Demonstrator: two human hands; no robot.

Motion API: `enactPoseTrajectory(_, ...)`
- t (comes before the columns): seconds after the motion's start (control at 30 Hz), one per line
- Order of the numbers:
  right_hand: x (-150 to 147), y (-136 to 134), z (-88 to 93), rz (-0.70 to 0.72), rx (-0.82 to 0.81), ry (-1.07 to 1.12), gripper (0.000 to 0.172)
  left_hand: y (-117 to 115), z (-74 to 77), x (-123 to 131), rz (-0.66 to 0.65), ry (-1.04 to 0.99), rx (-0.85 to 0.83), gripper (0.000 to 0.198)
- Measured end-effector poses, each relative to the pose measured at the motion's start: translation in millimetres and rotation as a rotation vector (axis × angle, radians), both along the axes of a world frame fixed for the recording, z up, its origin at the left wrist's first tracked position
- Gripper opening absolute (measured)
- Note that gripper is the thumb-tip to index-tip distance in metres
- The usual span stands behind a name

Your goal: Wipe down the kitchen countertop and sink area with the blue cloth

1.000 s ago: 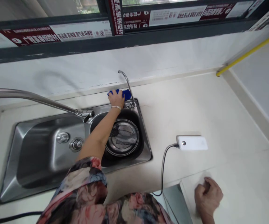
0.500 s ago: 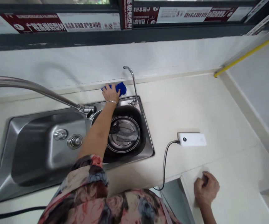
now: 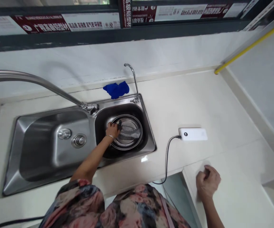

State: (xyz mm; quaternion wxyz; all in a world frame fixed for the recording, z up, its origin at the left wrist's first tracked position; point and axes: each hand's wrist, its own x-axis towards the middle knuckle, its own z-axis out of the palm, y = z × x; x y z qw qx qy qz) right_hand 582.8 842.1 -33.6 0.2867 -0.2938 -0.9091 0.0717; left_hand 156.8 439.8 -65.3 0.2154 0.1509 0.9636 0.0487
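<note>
My left hand (image 3: 112, 130) reaches into the right sink bowl, its fingers closed at the black handle (image 3: 120, 125) of a flat, grey-bladed thing that looks like a kitchen knife (image 3: 131, 133). That thing lies in a round perforated metal colander (image 3: 140, 139), and my fingers partly hide its handle end. A crumpled blue cloth (image 3: 116, 90) rests behind the sink, apart from both hands. On the counter at lower right, my right hand (image 3: 207, 182) lies with fingers loosely curled and nothing visible in them.
The steel double sink (image 3: 93, 136) has a large curved faucet (image 3: 56, 91) and a thin tap (image 3: 136, 80). A white power bank (image 3: 194, 134) with a black cable (image 3: 167, 158) lies on the counter (image 3: 170, 107). A drawer or cabinet gap (image 3: 179, 193) opens at the front edge.
My left hand has let go of the blue cloth and moved down into the right bowl to the black handle. The cloth stays behind the sink. My right hand keeps its pose.
</note>
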Motion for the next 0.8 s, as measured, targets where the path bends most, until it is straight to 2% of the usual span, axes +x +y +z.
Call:
enactPoseTrajectory(0.1, 1, 1, -1.9, 0.0, -0.021, 0.005, 0.038, 0, -11.5, 4, -0.068, 0.023, -0.046, 0.049)
enactPoseTrajectory(0.27, 1, 2, -4.0, 0.01, -0.047, 0.02, 0.036, 4, -7.7, 4, -0.095, -0.071, -0.114, 0.042)
enactPoseTrajectory(0.4, -1, -1, -3.1, 0.008, -0.05, 0.035, 0.036, -4, 5.6, -3, -0.137, -0.257, -0.133, 0.036)
enactPoseTrajectory(0.47, -2, -2, -2.9, 0.007, -0.031, 0.046, 0.036, -5, 17.8, -12, -0.166, -0.322, -0.112, 0.029)
enactPoseTrajectory(0.53, -2, -3, -3.7, 0.008, -0.011, 0.051, 0.035, 0, 34.4, -24, -0.177, -0.304, -0.075, 0.031)
enactPoseTrajectory(0.6, -2, -2, -5.7, 0.013, 0.005, 0.052, 0.035, 12, 54.1, -40, -0.161, -0.152, 0.033, 0.04)
enactPoseTrajectory(0.67, -1, -1, -8.6, 0.016, 0.014, 0.049, 0.034, 27, 74.2, -61, -0.119, 0.12, 0.228, 0.047)
enactPoseTrajectory(0.73, 0, 1, -11.5, 0.019, 0.019, 0.044, 0.035, 44, 91.7, -88, -0.029, 0.395, 0.401, 0.049)
enactPoseTrajectory(0.8, 0, 3, -13.8, 0.029, 0.027, 0.033, 0.035, 58, 103.4, -116, 0.094, 0.545, 0.442, 0.051)
